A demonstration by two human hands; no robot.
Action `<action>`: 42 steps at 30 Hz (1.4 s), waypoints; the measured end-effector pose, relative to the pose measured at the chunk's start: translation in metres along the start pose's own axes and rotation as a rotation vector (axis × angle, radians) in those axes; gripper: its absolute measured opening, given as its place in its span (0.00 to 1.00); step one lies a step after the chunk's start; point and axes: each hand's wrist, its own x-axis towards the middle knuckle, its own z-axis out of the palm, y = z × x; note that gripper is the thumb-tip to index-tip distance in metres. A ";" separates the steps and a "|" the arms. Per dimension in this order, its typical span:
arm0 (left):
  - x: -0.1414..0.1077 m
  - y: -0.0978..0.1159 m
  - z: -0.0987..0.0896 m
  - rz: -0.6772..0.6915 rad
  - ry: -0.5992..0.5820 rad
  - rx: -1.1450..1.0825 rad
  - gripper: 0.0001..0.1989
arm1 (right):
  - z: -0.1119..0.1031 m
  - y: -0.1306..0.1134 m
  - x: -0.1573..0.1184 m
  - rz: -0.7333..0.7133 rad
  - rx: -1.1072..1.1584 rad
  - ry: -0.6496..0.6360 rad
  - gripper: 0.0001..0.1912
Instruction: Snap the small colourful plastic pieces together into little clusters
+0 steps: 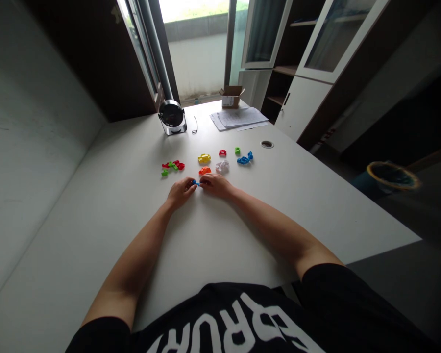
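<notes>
from the head view, the left hand (180, 192) and the right hand (215, 185) meet near the middle of a white desk (297, 211), both curled almost closed. their fingertips pinch a small blue piece (196, 183) between them, and the fingers hide most of it, so its shape cannot be told. the forearms reach in from the near edge, above a black shirt (224, 323) with white lettering. just far of the hands sit an orange piece (205, 170) and a white piece (222, 166), with a yellow piece (204, 158) beyond the orange one. a cluster of red and green pieces (172, 166) lies to the far left of the hands. a small red piece (222, 153), a small green piece (237, 150) and a bunch of blue pieces (244, 159) lie farther right. toward the far edge stand a round metal device (172, 116) with a thin wire (194, 125) beside it, a stack of papers (238, 117) and an open cardboard box (231, 96). a round hole (267, 144) is set in the desk to the right of the papers. glass-door cabinets (338, 44) stand at far right, and a bin (391, 176) sits on the floor to the right of the desk.
</notes>
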 end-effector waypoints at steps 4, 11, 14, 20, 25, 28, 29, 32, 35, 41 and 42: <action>0.000 -0.002 0.001 -0.004 -0.003 -0.004 0.13 | 0.000 0.000 0.000 -0.004 0.008 0.004 0.08; 0.001 -0.003 0.001 -0.006 -0.006 -0.008 0.13 | 0.000 0.000 0.000 -0.017 0.012 0.010 0.08; 0.000 -0.003 0.001 0.003 -0.003 -0.008 0.13 | 0.000 0.000 0.000 -0.021 0.011 0.013 0.08; 0.000 -0.003 0.001 0.001 -0.005 -0.003 0.14 | 0.000 -0.001 0.000 -0.017 0.006 0.013 0.08; 0.001 -0.005 0.002 0.003 -0.007 -0.008 0.14 | 0.001 0.000 -0.001 -0.005 0.006 0.015 0.08; 0.001 -0.006 0.002 0.006 -0.004 -0.011 0.14 | 0.003 0.002 0.000 -0.001 0.007 0.015 0.08; 0.001 -0.006 0.002 0.006 -0.003 -0.012 0.14 | 0.004 0.002 0.000 0.000 0.009 0.015 0.08; 0.001 -0.004 0.002 0.001 -0.002 -0.014 0.14 | 0.004 0.003 0.000 0.002 0.016 0.021 0.07; 0.000 -0.003 0.001 -0.006 -0.005 -0.023 0.14 | 0.004 0.003 0.000 0.006 0.019 0.012 0.08; 0.000 -0.002 0.001 -0.026 -0.007 -0.035 0.14 | 0.002 0.001 -0.001 0.008 0.010 0.014 0.08; 0.001 -0.002 0.001 -0.026 -0.007 -0.034 0.14 | 0.002 0.001 -0.001 0.002 0.011 0.015 0.08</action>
